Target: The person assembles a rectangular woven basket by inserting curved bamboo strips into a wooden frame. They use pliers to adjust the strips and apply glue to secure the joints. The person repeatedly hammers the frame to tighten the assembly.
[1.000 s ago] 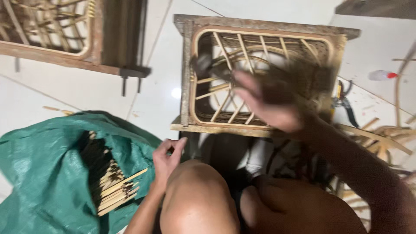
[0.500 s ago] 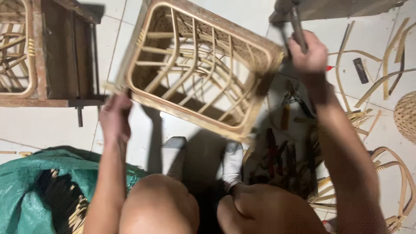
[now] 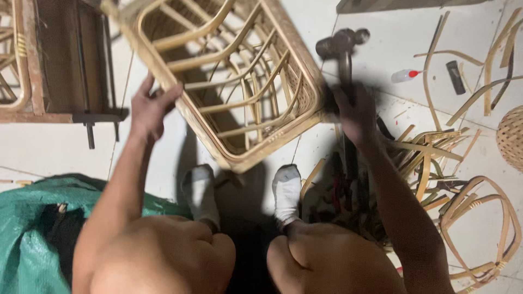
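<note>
A rattan frame basket (image 3: pixel 229 81) is tilted up off the white tiled floor in front of me. My left hand (image 3: pixel 148 109) grips its lower left rim. Gripped in my right hand (image 3: pixel 357 114) is a hammer (image 3: pixel 342 49), its metal head raised just right of the basket's corner. My knees and two white-socked feet (image 3: pixel 286 190) sit below the basket.
A dark wooden frame with rattan (image 3: pixel 49 65) stands at the left. A green tarp (image 3: pixel 32 234) lies lower left. Bent rattan strips (image 3: pixel 436 152), hoops (image 3: pixel 479 223), a small glue bottle (image 3: pixel 406 75) and a woven ball (image 3: pixel 512 136) litter the floor at the right.
My left hand left the sticks on the tarp and took the basket's rim. The basket tipped and turned. My right hand swung the hammer out to the basket's right corner.
</note>
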